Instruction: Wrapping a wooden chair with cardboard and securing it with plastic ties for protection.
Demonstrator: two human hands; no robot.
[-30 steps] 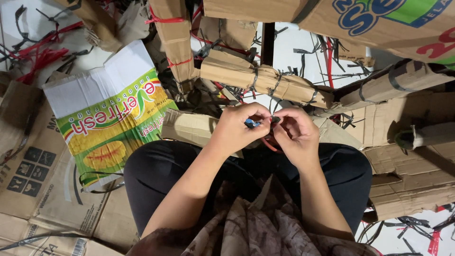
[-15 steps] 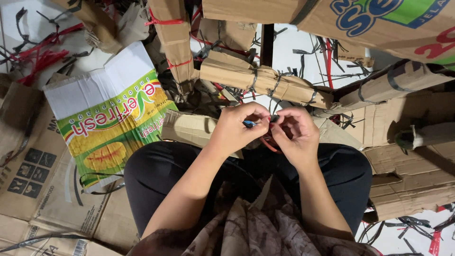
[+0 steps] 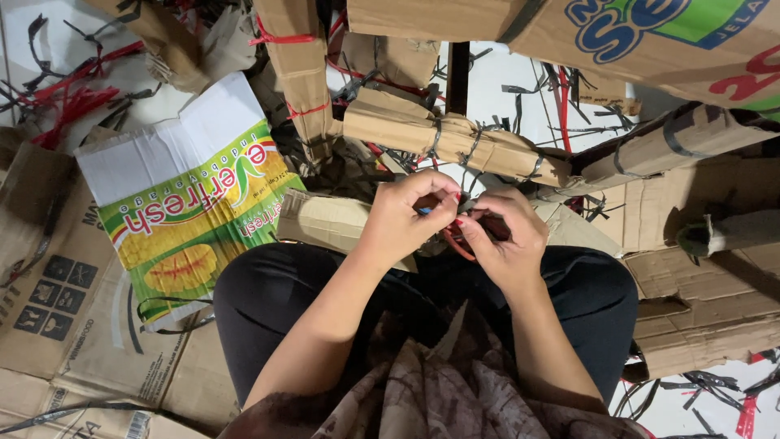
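My two hands meet over my lap, above my black trousers. My left hand (image 3: 402, 218) is closed, pinching a small blue object (image 3: 426, 210) between thumb and fingers. My right hand (image 3: 508, 236) curls around a thin red plastic strap (image 3: 452, 239) that loops down between both hands; its fingertips touch the left hand's. What exactly the blue object is cannot be made out. A flattened brown cardboard piece (image 3: 325, 218) lies just beyond my left hand.
A flattened green, yellow and white carton (image 3: 183, 191) lies at left on brown cardboard sheets (image 3: 57, 284). Rolled cardboard bundles (image 3: 447, 138) tied with black straps sit ahead. Loose red and black straps (image 3: 73, 89) litter the white floor. More cardboard (image 3: 699, 284) lies at right.
My right hand has dropped slightly and closed more tightly around the red strap, pulling toward me. The left hand stays almost in place, fingers still pinched.
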